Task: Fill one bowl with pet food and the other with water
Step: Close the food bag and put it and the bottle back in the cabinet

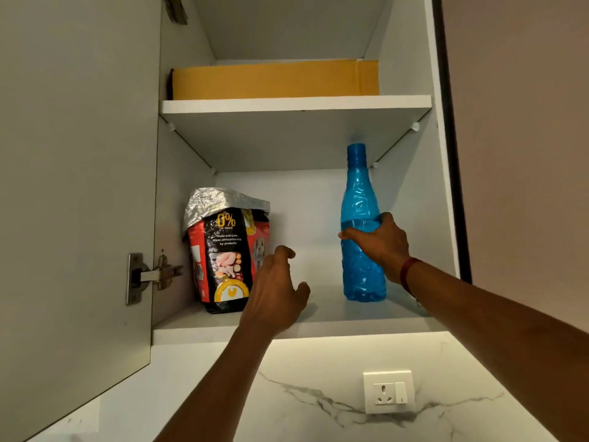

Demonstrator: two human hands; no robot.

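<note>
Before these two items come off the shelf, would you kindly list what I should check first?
1. Right hand grips blue plastic bottle: ok.
2. Bottle's blue cap on: ok; tightness cannot tell.
3. Left hand holds red-and-black pet food bag: not ok, open, gripping nothing.
4. Bag's foil top folded over: ok.
5. White cabinet door swung open: ok.
6. Bowls ready: cannot tell, none in view.

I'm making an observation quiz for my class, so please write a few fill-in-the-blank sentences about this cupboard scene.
The right hand grips the ____ bottle.
The pet food bag stands to the ____ of the bottle on the lower shelf.
The left hand holds ____.
On the upper shelf lies a ____ box.
Missing words: blue; left; nothing; cardboard.
</note>
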